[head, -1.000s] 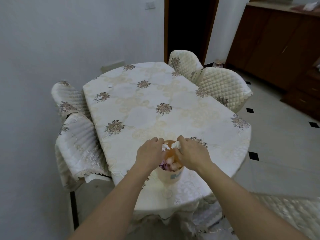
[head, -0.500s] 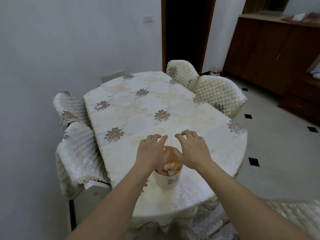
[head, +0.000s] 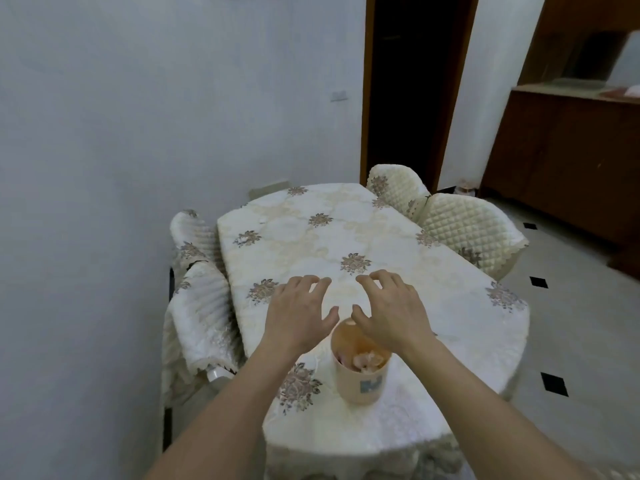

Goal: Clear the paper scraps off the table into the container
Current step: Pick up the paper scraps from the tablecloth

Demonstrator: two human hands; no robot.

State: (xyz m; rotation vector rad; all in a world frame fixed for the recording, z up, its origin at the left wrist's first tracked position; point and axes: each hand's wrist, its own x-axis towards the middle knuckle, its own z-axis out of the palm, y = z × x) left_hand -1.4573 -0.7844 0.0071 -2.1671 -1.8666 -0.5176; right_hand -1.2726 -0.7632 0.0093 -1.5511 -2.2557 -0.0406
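A pale peach container (head: 362, 382) stands near the table's front edge, holding crumpled paper scraps (head: 363, 360). My left hand (head: 298, 313) hovers just behind and left of its rim, fingers spread, holding nothing. My right hand (head: 391, 310) hovers over the back right of the rim, also spread and empty. The table (head: 346, 230) wears a cream cloth with brown flower motifs. A small white scrap (head: 244, 238) lies on a flower motif at the far left, and another tiny one (head: 262, 220) sits beyond it.
Covered chairs stand at the left (head: 204, 306) and the far right (head: 467, 226) of the table. A white wall runs along the left. A dark doorway (head: 412, 81) and a brown cabinet (head: 568, 161) lie behind. Tiled floor (head: 571, 323) stretches to the right.
Both hands let their scraps fall into the container, opened, and rose forward past its rim. The view tilted upward.
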